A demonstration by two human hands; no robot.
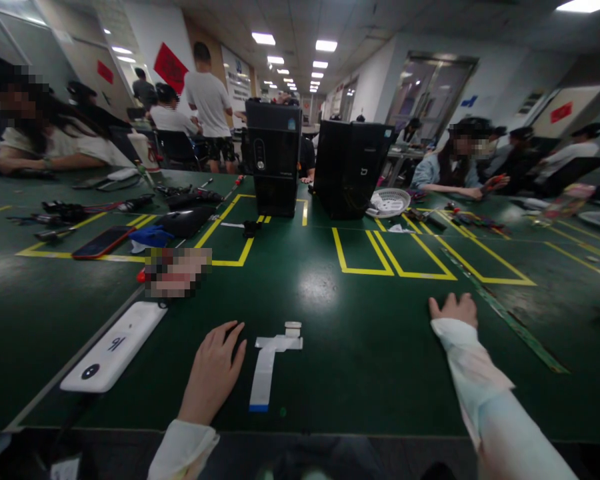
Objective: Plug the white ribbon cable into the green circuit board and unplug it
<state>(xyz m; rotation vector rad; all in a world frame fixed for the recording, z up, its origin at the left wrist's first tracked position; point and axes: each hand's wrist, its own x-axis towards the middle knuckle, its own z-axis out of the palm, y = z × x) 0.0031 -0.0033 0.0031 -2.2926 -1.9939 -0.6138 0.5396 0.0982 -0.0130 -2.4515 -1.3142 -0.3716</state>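
Resting on the green table, my left hand (216,367) has its fingers stretched out and holds nothing. Just right of it lies a white flat ribbon cable (264,373) with a blue end and a folded crosspiece; a small gap separates it from the fingers. The connector (293,327) at the cable's far end is small and pale. Farther right, my right hand (455,310) reaches forward, palm down, fingers apart, with nothing visible in it. Close to its right side runs a long, thin green strip (520,330), resembling a circuit board.
A white device marked 16 (115,347) lies at the left. Behind it are a phone (104,242), a blue cloth-like item (151,236) and tools. Two black computer towers (273,160) stand at the back, beside a white basket (389,202). Other people sit around.
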